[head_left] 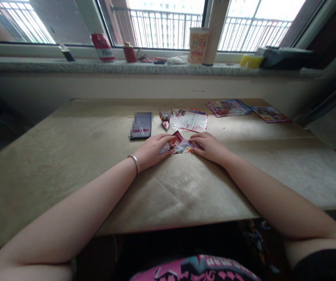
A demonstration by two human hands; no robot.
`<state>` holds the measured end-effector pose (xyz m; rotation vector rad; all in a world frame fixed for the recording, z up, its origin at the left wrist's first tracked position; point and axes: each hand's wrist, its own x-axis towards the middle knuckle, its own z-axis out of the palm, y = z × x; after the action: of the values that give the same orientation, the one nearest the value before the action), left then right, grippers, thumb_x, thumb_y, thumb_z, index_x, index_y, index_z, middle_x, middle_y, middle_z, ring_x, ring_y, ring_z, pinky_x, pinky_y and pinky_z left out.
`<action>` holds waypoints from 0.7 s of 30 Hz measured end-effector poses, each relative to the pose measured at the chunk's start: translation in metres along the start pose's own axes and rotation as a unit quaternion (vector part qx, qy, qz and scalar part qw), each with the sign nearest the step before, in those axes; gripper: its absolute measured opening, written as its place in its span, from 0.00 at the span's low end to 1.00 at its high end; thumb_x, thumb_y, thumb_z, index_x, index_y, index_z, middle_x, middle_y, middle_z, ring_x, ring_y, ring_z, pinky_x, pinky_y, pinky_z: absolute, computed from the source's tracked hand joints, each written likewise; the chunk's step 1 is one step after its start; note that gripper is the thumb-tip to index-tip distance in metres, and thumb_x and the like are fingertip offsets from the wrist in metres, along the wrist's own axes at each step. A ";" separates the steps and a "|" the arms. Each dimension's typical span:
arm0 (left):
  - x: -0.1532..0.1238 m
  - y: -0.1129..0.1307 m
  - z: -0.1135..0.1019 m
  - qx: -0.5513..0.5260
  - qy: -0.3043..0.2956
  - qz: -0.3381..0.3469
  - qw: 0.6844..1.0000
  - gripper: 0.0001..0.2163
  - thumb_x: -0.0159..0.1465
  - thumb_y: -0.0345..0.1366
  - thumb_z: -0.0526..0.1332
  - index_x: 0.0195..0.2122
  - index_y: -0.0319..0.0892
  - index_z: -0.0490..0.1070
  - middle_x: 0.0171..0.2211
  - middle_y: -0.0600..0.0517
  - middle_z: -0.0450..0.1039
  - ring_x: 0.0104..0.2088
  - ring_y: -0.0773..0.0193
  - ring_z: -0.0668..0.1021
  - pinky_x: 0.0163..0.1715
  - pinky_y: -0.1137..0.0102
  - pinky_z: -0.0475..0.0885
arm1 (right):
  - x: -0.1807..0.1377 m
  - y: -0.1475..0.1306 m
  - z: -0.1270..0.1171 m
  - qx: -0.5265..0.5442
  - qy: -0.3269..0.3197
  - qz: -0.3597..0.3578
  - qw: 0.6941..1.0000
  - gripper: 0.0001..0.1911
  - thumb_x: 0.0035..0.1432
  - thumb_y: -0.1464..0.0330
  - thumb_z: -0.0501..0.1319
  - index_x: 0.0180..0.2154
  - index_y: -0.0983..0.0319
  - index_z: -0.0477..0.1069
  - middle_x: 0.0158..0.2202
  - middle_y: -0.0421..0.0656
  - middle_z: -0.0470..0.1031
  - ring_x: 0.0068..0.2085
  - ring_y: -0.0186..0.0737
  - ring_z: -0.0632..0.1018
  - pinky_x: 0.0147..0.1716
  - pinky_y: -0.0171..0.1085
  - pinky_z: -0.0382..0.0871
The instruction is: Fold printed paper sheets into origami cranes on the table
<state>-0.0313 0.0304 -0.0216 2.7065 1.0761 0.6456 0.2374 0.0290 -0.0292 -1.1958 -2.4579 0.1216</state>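
left hand (152,150) flat, pinning paper (178,145) at its left | right hand (210,147) flat on its right, holding crease down | phone (141,125), leaflets (190,120) behind, toward desk (68,156) far edge

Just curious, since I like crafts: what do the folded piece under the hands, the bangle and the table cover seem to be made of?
Folded piece: thin, glossy printed paper, judging by its sharp creases and colourful print.
Bangle: probably silver-coloured metal, since it glints.
Table cover: matte brown paper, likely kraft, showing fold lines.
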 end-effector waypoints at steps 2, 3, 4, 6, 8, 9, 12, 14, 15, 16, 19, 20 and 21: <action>-0.001 0.000 0.001 -0.033 0.014 -0.012 0.999 0.26 0.61 0.39 0.61 0.61 0.42 0.60 0.56 0.43 0.66 0.56 0.54 0.70 0.57 0.60 0.66 | 0.001 0.001 0.001 0.013 0.006 -0.001 1.000 0.16 0.58 0.63 0.62 0.47 0.61 0.75 0.51 0.49 0.75 0.52 0.49 0.72 0.54 0.49 0.65; -0.001 -0.001 0.002 -0.048 0.017 -0.024 0.998 0.28 0.60 0.39 0.61 0.62 0.43 0.58 0.56 0.43 0.65 0.56 0.54 0.70 0.57 0.60 0.66 | 0.001 0.001 0.002 0.020 0.008 -0.001 1.000 0.16 0.57 0.63 0.62 0.47 0.62 0.75 0.50 0.49 0.75 0.52 0.49 0.73 0.54 0.48 0.66; -0.002 -0.002 0.003 -0.060 0.015 -0.037 0.997 0.30 0.60 0.39 0.62 0.63 0.44 0.56 0.57 0.44 0.64 0.55 0.55 0.70 0.58 0.61 0.66 | 0.001 0.001 0.002 0.025 0.008 0.000 1.000 0.16 0.57 0.63 0.62 0.47 0.62 0.75 0.50 0.49 0.75 0.52 0.49 0.73 0.54 0.48 0.66; -0.002 -0.004 0.004 -0.078 0.010 -0.060 0.995 0.34 0.59 0.38 0.63 0.65 0.44 0.53 0.56 0.44 0.64 0.53 0.57 0.72 0.57 0.62 0.67 | 0.001 0.001 0.003 0.030 0.012 0.011 0.999 0.18 0.56 0.63 0.62 0.49 0.62 0.73 0.50 0.50 0.75 0.52 0.50 0.73 0.54 0.49 0.66; -0.002 -0.006 0.006 -0.090 0.013 -0.068 0.994 0.35 0.58 0.37 0.63 0.65 0.44 0.52 0.55 0.45 0.65 0.51 0.58 0.73 0.55 0.63 0.69 | 0.001 0.000 0.002 0.038 0.017 0.022 0.999 0.22 0.55 0.64 0.63 0.52 0.61 0.71 0.52 0.50 0.74 0.53 0.51 0.72 0.54 0.50 0.65; -0.002 -0.006 0.006 -0.093 0.016 -0.066 0.993 0.35 0.58 0.38 0.63 0.65 0.44 0.52 0.55 0.44 0.65 0.51 0.57 0.73 0.55 0.63 0.69 | 0.001 -0.001 0.002 0.048 0.022 0.023 0.998 0.23 0.55 0.65 0.63 0.54 0.60 0.69 0.53 0.49 0.73 0.54 0.51 0.71 0.54 0.50 0.65; -0.001 -0.005 0.006 -0.088 0.015 -0.045 0.995 0.35 0.58 0.38 0.63 0.66 0.43 0.52 0.58 0.44 0.64 0.56 0.54 0.70 0.58 0.62 0.65 | 0.002 -0.007 0.001 0.092 0.040 0.002 0.995 0.26 0.54 0.69 0.62 0.56 0.57 0.67 0.55 0.47 0.72 0.56 0.48 0.71 0.56 0.49 0.64; 0.000 -0.002 0.004 -0.085 0.004 -0.042 0.995 0.35 0.58 0.37 0.62 0.66 0.41 0.51 0.60 0.43 0.63 0.58 0.53 0.69 0.60 0.61 0.63 | 0.003 -0.011 0.001 0.113 0.056 -0.003 0.992 0.25 0.54 0.72 0.61 0.55 0.57 0.67 0.54 0.46 0.73 0.54 0.46 0.72 0.54 0.47 0.65; 0.000 0.000 0.003 -0.087 0.000 -0.048 0.995 0.36 0.58 0.37 0.62 0.67 0.41 0.50 0.60 0.42 0.63 0.58 0.52 0.69 0.60 0.62 0.63 | 0.003 -0.013 0.002 0.119 0.066 0.006 0.991 0.25 0.54 0.72 0.60 0.54 0.57 0.68 0.52 0.46 0.74 0.52 0.45 0.74 0.52 0.46 0.67; -0.001 0.002 0.002 -0.090 -0.003 -0.056 0.994 0.37 0.58 0.38 0.62 0.67 0.40 0.48 0.61 0.42 0.63 0.58 0.52 0.69 0.59 0.62 0.63 | 0.003 -0.014 0.002 0.123 0.075 0.021 0.989 0.24 0.54 0.73 0.60 0.53 0.57 0.69 0.49 0.46 0.76 0.49 0.44 0.75 0.49 0.44 0.69; -0.001 0.006 0.000 -0.105 -0.012 -0.082 0.991 0.38 0.60 0.41 0.61 0.68 0.41 0.45 0.57 0.42 0.68 0.54 0.53 0.73 0.54 0.63 0.68 | 0.004 -0.017 0.002 0.115 0.101 0.059 0.986 0.18 0.55 0.72 0.59 0.48 0.57 0.73 0.38 0.43 0.77 0.40 0.41 0.76 0.40 0.40 0.69; -0.002 0.006 0.000 -0.112 -0.015 -0.087 0.990 0.38 0.60 0.41 0.61 0.68 0.41 0.44 0.54 0.43 0.70 0.52 0.53 0.75 0.52 0.63 0.69 | 0.004 -0.018 0.001 0.107 0.106 0.061 0.987 0.15 0.55 0.72 0.59 0.45 0.57 0.74 0.36 0.43 0.77 0.38 0.40 0.75 0.39 0.39 0.69; -0.002 0.006 0.000 -0.118 -0.017 -0.090 0.989 0.37 0.60 0.41 0.60 0.68 0.41 0.45 0.53 0.43 0.72 0.50 0.54 0.76 0.50 0.64 0.70 | 0.004 -0.019 0.000 0.098 0.110 0.062 0.987 0.13 0.55 0.72 0.60 0.43 0.57 0.75 0.35 0.42 0.77 0.37 0.40 0.75 0.38 0.38 0.68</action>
<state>-0.0286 0.0246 -0.0204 2.3800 1.1416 0.6485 0.2211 0.0206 -0.0233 -1.2055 -2.1289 0.2478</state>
